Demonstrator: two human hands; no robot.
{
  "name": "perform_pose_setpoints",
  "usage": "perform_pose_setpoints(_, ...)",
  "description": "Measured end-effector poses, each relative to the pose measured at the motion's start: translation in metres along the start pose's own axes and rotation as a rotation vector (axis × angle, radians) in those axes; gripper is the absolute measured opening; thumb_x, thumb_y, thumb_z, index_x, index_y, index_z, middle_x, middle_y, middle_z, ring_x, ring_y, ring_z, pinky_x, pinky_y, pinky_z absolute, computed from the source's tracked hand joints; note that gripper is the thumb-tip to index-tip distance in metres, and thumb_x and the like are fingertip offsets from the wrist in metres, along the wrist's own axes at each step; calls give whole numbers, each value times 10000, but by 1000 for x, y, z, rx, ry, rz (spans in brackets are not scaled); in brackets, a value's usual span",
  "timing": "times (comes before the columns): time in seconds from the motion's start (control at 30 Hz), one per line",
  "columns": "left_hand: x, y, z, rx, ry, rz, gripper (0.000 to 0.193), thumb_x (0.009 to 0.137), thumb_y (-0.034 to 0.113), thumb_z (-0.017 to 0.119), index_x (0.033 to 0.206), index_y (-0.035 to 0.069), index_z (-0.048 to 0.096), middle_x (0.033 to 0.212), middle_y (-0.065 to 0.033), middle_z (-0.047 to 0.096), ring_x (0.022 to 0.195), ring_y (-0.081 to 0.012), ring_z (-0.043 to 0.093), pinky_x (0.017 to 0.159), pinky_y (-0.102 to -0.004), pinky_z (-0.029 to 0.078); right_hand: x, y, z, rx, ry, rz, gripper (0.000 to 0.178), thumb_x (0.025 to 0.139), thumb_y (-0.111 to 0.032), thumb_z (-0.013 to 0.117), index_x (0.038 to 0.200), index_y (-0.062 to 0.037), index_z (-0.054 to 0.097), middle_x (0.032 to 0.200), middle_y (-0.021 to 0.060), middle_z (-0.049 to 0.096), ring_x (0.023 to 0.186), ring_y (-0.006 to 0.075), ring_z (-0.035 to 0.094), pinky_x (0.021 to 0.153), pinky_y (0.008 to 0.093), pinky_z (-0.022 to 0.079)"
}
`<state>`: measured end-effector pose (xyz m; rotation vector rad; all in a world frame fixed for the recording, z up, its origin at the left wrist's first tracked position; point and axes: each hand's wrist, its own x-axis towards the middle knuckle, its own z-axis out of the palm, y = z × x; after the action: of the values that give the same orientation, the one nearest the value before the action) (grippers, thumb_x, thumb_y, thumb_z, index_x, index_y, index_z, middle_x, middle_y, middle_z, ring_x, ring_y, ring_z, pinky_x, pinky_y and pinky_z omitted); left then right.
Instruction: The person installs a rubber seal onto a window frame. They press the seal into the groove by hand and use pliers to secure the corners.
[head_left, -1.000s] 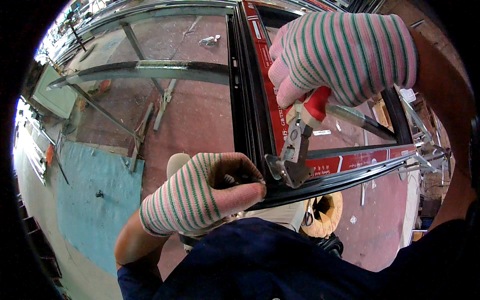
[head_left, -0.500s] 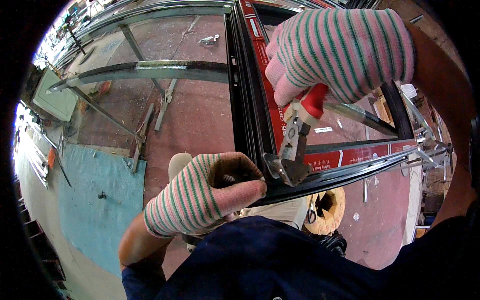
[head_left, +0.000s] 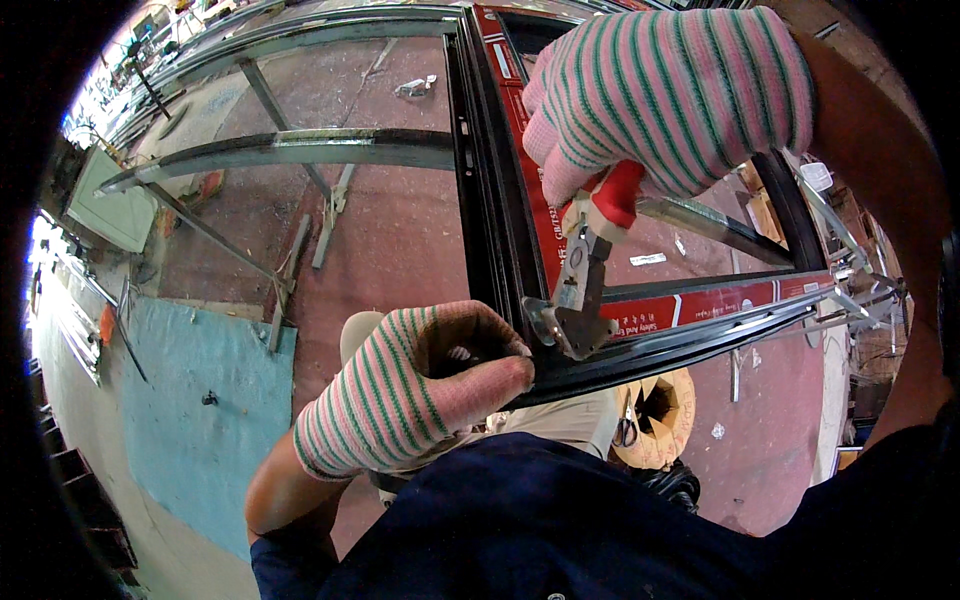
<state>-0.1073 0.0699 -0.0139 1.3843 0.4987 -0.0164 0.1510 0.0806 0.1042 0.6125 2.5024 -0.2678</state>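
My right hand [head_left: 680,100], in a pink and green striped glove, is closed round the red and white handles of metal mitre shears [head_left: 583,275]. Their head points toward me and lies over the near left corner of a black metal window frame [head_left: 488,200]. My left hand [head_left: 400,390], gloved alike, pinches thumb and forefinger together right at that corner, left of the shears' head. Whatever is between those fingertips is too small to make out. Red printed film [head_left: 700,312] covers the frame's inner faces. My right palm and fingertips are hidden.
Grey metal support bars [head_left: 300,148] stretch left of the frame. A blue-green mat [head_left: 205,420] lies on the floor to the left. Below the frame's near edge are a cardboard-coloured roll [head_left: 672,440] and scissors [head_left: 627,425]. Metal profiles [head_left: 75,310] lie at the far left.
My right hand and the shears have shifted slightly up and left over the corner. My left hand keeps its pinch in nearly the same place.
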Motion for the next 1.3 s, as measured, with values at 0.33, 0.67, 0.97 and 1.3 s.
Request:
perform_pose_setpoints(0.33,0,0,-1,30,10,-22,284,907,270,749,1054,32,701,831,-18,689,752,-91,627,676,-241,500,-2,6,11,41,-35,100,360,745,-138,791,1094,-134,700,964,58,677,935,244,662,908,411,512)
perform_pose_setpoints(0.67,-2,1,1,86,55,17,272,904,246,755,1062,30,702,846,-31,709,777,-81,649,716,-229,524,0,0,6,-48,-131,174,358,762,-196,796,1106,-140,710,953,55,677,925,240,665,897,411,518)
perform_pose_setpoints(0.97,-1,-2,9,27,96,15,207,885,202,754,970,23,692,751,3,637,588,-61,579,517,-220,445,-13,-34,-2,-19,88,202,254,800,-67,729,1053,-67,747,899,125,700,925,295,693,874,410,531)
perform_pose_setpoints(1.3,-9,-3,19,41,161,76,251,880,196,779,1030,16,687,879,-45,710,818,-102,662,760,-254,546,-13,-33,1,-71,87,196,303,790,-141,781,1088,-116,730,942,54,682,928,240,661,957,408,490)
